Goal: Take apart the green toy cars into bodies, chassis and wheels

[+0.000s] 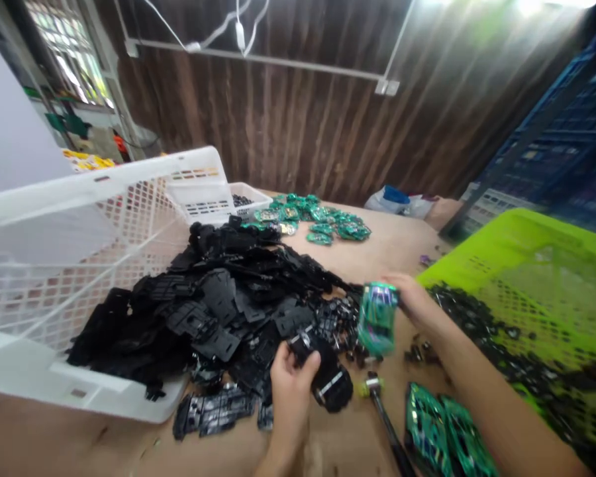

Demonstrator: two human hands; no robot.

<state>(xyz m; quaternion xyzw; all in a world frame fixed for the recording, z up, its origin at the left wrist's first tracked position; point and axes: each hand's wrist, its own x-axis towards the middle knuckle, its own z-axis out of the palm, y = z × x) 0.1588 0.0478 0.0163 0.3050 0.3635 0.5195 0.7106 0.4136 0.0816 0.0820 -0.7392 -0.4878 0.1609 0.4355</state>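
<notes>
My left hand [293, 381] is closed on a black plastic chassis [332, 381] with shiny metal axles, held over the front of the table. To its right, my right hand [408, 296] grips a green toy car shell [377, 319] by its side; the shell is slightly blurred. A large heap of black chassis plates [218, 298] spreads beside my left hand, with small dark parts [335, 318] at its right edge. Below the held shell lies a hammer [385, 417] with a yellow-green head. Two green shells [427, 424] rest near the front, beneath my right forearm.
A tipped white crate [179, 405] stands left, with a smaller white basket [255, 205] behind. Many green shells [322, 215] lie at the back of the table. On the right, a lime-green basket [516, 245] holds small black parts.
</notes>
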